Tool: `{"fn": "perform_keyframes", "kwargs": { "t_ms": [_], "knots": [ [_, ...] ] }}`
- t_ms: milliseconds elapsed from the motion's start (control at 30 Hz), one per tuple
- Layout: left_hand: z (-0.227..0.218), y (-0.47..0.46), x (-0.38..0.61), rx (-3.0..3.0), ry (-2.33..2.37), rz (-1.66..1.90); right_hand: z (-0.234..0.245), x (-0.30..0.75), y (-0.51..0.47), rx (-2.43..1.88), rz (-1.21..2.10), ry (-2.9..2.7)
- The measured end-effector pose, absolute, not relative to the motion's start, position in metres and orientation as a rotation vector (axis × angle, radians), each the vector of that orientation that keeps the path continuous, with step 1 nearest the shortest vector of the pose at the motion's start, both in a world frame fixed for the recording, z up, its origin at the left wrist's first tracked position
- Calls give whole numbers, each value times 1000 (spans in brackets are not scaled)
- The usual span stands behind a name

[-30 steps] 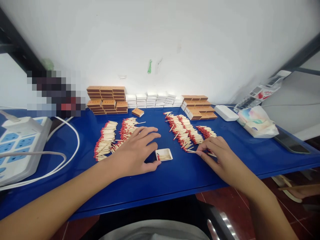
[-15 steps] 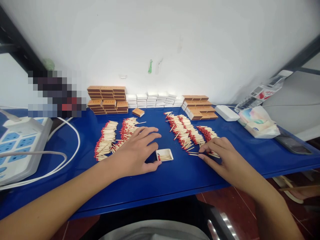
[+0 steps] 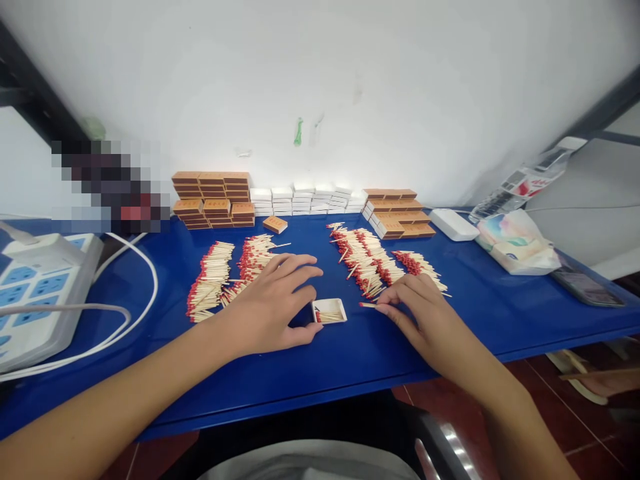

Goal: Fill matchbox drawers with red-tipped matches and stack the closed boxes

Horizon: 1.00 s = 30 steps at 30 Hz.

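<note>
Red-headed, one match sits pinched between thumb and finger of the right hand, just right of one white tray holding several more. Its head points left toward the tray, long axis running crosswise above the blue worktop. The left hand is loosely spread, thumb touching the tray's near left corner. Two match heaps lie left, three right. Beyond, one loose matchbox bears writing too small to read.

Left of the white, pastel-printed soft pack lies a white oblong block; behind the pack, a clear plastic bottle; right of the pack, a flat black phone.
</note>
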State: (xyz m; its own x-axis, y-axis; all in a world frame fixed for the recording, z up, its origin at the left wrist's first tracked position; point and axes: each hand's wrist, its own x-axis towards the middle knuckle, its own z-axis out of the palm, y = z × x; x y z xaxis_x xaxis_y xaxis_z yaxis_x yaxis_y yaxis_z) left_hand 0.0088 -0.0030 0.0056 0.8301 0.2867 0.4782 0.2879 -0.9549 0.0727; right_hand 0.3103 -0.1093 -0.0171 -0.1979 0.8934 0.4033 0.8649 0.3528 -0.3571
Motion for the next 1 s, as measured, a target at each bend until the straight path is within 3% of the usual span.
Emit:
{"fn": "perform_keyframes", "kwargs": {
  "t_ms": [400,1000],
  "knots": [
    [5,-4,11,-2982,-437,-802,-7,246,-94,-1362,-236,-2268],
    [7,-5,11,-3022,-452,-787,-6,262,-107,-1367,198,-2111]
  ]
}}
